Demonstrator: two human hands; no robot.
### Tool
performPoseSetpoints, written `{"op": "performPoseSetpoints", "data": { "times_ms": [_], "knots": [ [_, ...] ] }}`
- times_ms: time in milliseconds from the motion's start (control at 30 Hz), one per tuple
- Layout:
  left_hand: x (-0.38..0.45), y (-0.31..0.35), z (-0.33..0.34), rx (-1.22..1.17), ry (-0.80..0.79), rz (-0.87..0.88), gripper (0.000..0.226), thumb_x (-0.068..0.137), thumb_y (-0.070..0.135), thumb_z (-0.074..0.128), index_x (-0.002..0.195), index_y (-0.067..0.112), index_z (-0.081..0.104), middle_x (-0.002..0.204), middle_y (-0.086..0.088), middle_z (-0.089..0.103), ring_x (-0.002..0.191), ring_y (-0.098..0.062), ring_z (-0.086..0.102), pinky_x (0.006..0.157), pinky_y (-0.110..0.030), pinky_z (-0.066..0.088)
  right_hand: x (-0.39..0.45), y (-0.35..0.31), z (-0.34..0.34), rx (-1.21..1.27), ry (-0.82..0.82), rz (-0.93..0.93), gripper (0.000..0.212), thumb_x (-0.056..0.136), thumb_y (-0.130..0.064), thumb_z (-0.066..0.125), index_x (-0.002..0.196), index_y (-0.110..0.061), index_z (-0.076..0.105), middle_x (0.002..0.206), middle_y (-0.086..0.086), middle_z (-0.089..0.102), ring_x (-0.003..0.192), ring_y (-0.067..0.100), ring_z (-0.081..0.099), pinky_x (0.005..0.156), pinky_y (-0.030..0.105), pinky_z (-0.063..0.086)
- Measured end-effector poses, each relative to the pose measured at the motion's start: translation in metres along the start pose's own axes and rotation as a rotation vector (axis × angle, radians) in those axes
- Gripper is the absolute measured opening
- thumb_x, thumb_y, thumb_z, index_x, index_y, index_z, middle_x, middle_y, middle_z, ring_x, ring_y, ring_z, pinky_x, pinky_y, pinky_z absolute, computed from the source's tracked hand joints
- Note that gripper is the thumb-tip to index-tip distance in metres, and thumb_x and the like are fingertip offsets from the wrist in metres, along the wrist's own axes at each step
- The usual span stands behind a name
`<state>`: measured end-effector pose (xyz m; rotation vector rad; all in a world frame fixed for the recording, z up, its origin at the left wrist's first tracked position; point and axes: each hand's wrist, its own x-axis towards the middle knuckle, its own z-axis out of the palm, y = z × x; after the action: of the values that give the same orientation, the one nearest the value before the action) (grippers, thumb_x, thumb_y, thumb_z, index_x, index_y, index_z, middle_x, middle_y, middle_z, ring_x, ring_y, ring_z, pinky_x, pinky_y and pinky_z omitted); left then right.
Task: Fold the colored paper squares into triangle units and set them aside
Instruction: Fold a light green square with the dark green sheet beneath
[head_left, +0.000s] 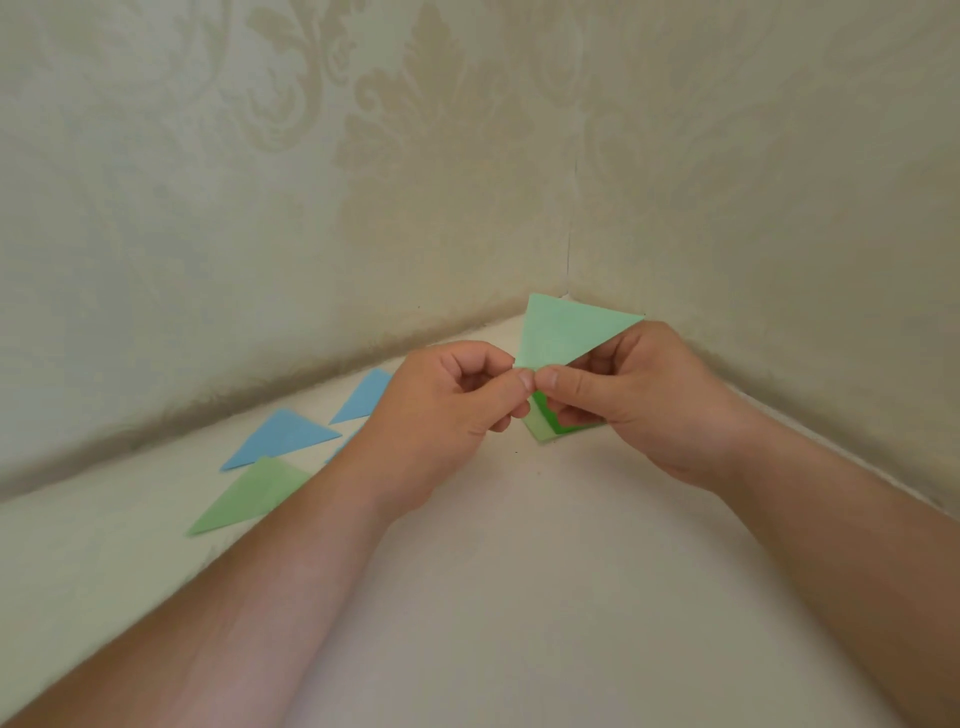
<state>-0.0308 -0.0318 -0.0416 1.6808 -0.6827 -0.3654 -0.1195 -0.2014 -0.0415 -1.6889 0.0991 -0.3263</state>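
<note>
Setting: we look down on a plain cream-white bench (519, 571) set into a room corner, where two walls covered in pale beige damask-patterned wallpaper (311, 156) meet at a vertical seam. A dim shadow line runs along the foot of both walls.

Item 1: a light green folded paper triangle (563, 330), held up above the bench near the corner. We see our left hand (447, 415) pinching its lower tip between thumb and forefinger, the other fingers curled. Our right hand (634, 400) grips the same triangle along its lower right edge, thumb in front, fingers closed behind.

Item 2: a small stack of green paper squares (545, 428), lying on the bench directly under the hands, mostly hidden by them.

Item 3: finished units on the bench to the left. Two light blue paper triangles (283, 439) (366, 397) lie flat near the left wall; a sliver of further blue paper shows beside the left wrist. A pale green paper triangle (247, 499) lies nearest us, its tip overlapping the larger blue one.
</note>
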Motion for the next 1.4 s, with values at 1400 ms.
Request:
{"op": "performPoseSetpoints", "data": {
  "times_ms": [1400],
  "knots": [
    [-0.001,0.007,-0.003,-0.021,0.051,0.038,0.033,0.092,0.002,0.068,0.063,0.013,0.057,0.05,0.007,0.055,0.057,-0.008,0.059,0.059,-0.019,0.045,0.002,-0.013,-0.011,0.185,0.099,0.004,0.028,0.09,0.0,0.068,0.066,-0.01,0.061,0.06,0.004,0.059,0.057,0.013,0.051,0.056,0.023,0.045]
  ]
}}
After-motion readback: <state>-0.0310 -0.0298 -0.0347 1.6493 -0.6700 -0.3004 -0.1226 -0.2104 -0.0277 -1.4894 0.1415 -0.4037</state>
